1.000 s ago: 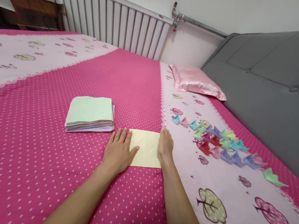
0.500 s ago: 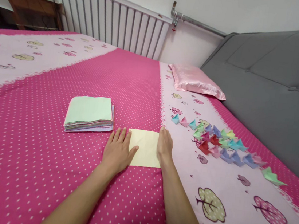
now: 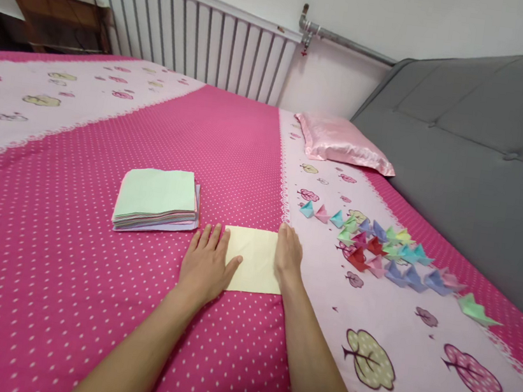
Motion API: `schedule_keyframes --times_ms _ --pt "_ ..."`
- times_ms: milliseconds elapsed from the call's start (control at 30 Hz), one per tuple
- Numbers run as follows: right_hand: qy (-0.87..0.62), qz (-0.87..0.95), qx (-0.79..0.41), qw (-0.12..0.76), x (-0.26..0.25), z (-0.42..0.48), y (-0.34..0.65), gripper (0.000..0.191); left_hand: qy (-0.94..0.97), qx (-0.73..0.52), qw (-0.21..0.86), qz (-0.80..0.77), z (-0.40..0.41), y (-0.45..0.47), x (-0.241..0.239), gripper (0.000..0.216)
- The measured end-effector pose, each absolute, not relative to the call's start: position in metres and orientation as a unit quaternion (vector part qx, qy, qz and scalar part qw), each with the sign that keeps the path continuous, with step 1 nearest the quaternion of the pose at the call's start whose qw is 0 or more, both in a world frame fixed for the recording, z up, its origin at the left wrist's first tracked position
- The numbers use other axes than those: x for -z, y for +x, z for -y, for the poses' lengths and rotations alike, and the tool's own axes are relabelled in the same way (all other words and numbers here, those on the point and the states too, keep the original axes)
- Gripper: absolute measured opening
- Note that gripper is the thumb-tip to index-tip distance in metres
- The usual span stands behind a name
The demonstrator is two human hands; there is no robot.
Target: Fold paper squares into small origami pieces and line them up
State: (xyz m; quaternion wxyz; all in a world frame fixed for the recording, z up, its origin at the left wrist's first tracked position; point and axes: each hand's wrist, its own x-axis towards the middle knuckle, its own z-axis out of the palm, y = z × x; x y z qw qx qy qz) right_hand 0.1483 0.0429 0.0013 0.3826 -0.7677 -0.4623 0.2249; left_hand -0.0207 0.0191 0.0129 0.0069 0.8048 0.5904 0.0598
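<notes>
A sheet of pale yellow paper (image 3: 256, 263) lies flat on the bed in front of me. My left hand (image 3: 207, 263) rests palm down over its left edge, fingers stretched forward and thumb spread onto the sheet. Along the right edge stands my right hand (image 3: 288, 257), turned on its side with the fingers extended close together and touching the paper. Its thumb and the fingers' undersides are hidden. Just beyond my left hand is a stack of coloured paper (image 3: 158, 195), with a light green sheet on top.
Several small folded paper boats (image 3: 396, 271) in many colours stand in rows at the right. A pink pillow (image 3: 343, 144) lies farther back against the grey headboard (image 3: 481, 135). Behind the bed is a white radiator (image 3: 191, 29); a desk (image 3: 50, 4) stands at the far left.
</notes>
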Motion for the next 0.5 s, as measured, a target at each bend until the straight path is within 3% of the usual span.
schedule_keyframes --times_ms 500 --pt "-0.77 0.462 -0.224 0.379 -0.0026 -0.0422 0.1478 0.065 0.804 -0.059 0.015 -0.591 -0.0199 -0.0211 -0.0129 0.066"
